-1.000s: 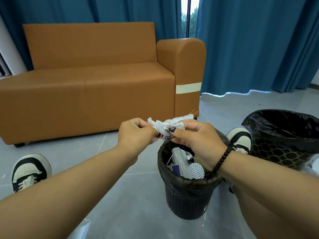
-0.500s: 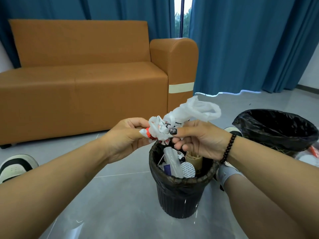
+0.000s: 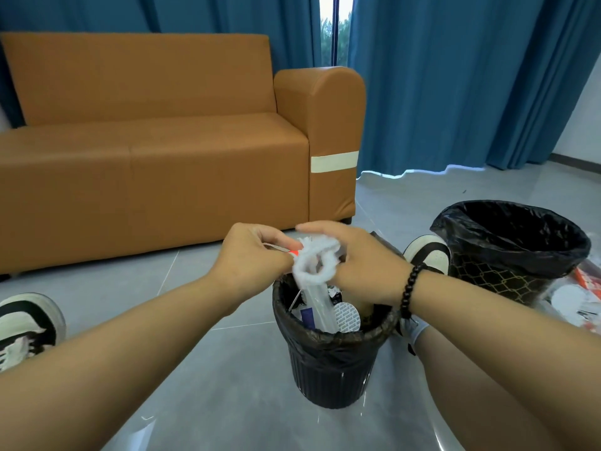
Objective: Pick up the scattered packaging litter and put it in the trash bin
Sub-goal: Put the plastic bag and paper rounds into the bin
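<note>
A crumpled white plastic wrapper (image 3: 313,263) with a red spot hangs between both hands, just over the small black trash bin (image 3: 331,362). My left hand (image 3: 253,255) pinches its left side with curled fingers. My right hand (image 3: 364,258), a black bead bracelet on its wrist, grips its right side. The bin has a black liner and holds several pieces of white and clear packaging. The wrapper's lower end dips to the bin's rim.
A larger black-lined bin (image 3: 510,249) stands at the right. More packaging litter (image 3: 575,297) lies on the floor at the far right edge. An orange sofa (image 3: 162,151) fills the back left. My shoes (image 3: 27,323) rest on the grey tile floor.
The loose white plastic that stuck up above my right hand has been bunched down into a tighter wad. Both hands have drawn closer together and slightly lower over the bin.
</note>
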A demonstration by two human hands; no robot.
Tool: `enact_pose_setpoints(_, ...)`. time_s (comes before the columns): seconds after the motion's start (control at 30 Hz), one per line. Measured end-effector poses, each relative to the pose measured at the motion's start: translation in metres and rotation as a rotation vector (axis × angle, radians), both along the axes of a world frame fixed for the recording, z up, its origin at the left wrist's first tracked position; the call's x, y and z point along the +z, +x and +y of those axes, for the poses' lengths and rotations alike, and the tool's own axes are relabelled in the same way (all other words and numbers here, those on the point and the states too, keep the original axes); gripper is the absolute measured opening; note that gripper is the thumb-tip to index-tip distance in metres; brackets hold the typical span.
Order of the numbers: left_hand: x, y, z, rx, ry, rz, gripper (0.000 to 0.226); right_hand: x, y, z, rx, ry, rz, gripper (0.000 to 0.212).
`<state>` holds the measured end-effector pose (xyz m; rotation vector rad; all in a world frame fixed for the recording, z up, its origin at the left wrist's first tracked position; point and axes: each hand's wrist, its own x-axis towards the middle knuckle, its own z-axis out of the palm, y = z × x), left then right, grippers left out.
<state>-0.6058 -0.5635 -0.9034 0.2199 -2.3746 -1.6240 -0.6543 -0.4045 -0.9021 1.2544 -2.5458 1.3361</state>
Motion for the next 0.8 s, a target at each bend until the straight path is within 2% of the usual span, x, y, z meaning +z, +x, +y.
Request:
enact_pose_setpoints(0.13,-0.004,-0.006,0.001,0.005,0.274,-0.15,0.012,-0.012,0.002,-0.005,0.01,0.188,0.181,0.017)
enact_pose_setpoints(0.23,-0.009,-0.012,0.001,-0.096,0.483,-0.197,0.018,-0.015,-0.008,0.004,-0.125,0.137,0.133,0.017)
enact_pose_setpoints(0.3,-0.011,-0.016,0.001,-0.168,0.537,-0.216,0.019,-0.02,-0.019,0.008,-0.19,0.231,0.128,0.014)
enact_pose_setpoints(0.4,-0.018,-0.024,-0.002,-0.134,0.327,-0.23,0.013,-0.04,-0.043,0.016,-0.266,0.401,0.094,0.012)
enact_pose_setpoints(0.5,-0.036,-0.038,-0.009,0.021,0.067,-0.188,0.012,-0.065,-0.06,0.02,-0.279,0.615,0.108,0.028)
enact_pose_setpoints(0.57,-0.048,-0.047,-0.015,0.093,-0.062,-0.199,0.015,-0.073,-0.063,0.017,-0.258,0.765,0.171,0.022)
enact_pose_setpoints(0.67,-0.063,-0.056,-0.024,0.098,-0.208,-0.376,0.026,-0.078,-0.063,0.008,-0.145,0.945,0.276,0.017)
enact_pose_setpoints(0.8,-0.07,-0.058,-0.027,-0.018,-0.223,-0.628,0.015,-0.089,-0.066,0.002,-0.006,1.136,0.302,0.051)
